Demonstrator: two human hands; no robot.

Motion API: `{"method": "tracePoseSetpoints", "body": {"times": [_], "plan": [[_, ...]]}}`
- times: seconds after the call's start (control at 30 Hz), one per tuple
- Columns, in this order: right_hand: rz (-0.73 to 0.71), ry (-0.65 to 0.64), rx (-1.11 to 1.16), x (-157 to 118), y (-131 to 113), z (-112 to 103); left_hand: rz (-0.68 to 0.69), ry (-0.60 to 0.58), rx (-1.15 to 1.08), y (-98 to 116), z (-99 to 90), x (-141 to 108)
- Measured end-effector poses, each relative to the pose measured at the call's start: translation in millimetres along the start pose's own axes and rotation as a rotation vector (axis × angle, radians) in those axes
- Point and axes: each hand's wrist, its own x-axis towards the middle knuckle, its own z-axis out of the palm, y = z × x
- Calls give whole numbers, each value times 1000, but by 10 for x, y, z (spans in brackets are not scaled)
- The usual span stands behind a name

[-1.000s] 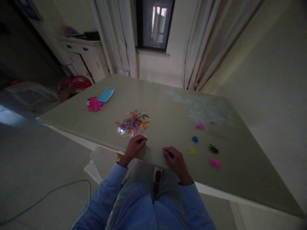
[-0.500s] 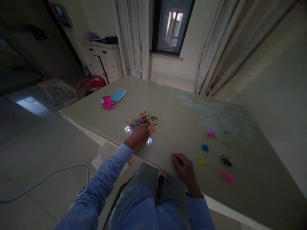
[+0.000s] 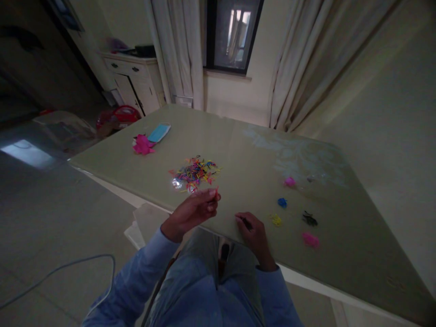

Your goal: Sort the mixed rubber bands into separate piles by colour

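My left hand [image 3: 195, 210] pinches a small red band [image 3: 217, 190] just in front of a mixed pile of coloured bands [image 3: 195, 172]. My right hand [image 3: 252, 232] rests near the table's front edge, its fingers curled together; what they hold, if anything, is too dark to tell. To its right lie a yellow bunch [image 3: 275, 220], a blue bunch [image 3: 282, 202], a black bunch [image 3: 309, 218], a pink bunch [image 3: 310, 240] and, farther back, another pink bunch [image 3: 289, 181].
On the table [image 3: 231, 150], a blue face mask [image 3: 159, 132] touches a crumpled pink item [image 3: 143, 144] at the back left. A small clear piece [image 3: 309, 179] lies at the right. Behind stand a cabinet [image 3: 136, 81] and curtains.
My left hand has lifted back from the pile toward my right hand, with a red band now showing at its fingertips. The view has shifted slightly. My right hand stays beside the yellow bunch.
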Motion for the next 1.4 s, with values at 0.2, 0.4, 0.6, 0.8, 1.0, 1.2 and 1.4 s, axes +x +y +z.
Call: {"method": "tracePoseSetpoints", "body": {"times": [0.2, 0.4, 0.6, 0.8, 1.0, 1.2, 1.4], "plan": [[-20, -2, 12, 2, -62, -10, -66, -75, -88, -129, 288, 31], [-30, -1, 8, -7, -65, 15, -74, -97, 31, -304, 438, 164], [11, -1, -44, -16, -8, 65, 47, -99, 519, -591, 714, 642], [49, -110, -193, -53, 35, 121, 310, -259, 1176, -919, 904, 1255], [94, -191, -245, -79, 98, 156, 313, -425, 1443, -1084, 1027, 1484], [39, -182, -168, -77, 83, 117, 293, -423, 1440, -1071, 941, 1537], [-17, -150, -85, -73, 56, 108, 314, -320, 1481, -989, 680, 1657]]}}
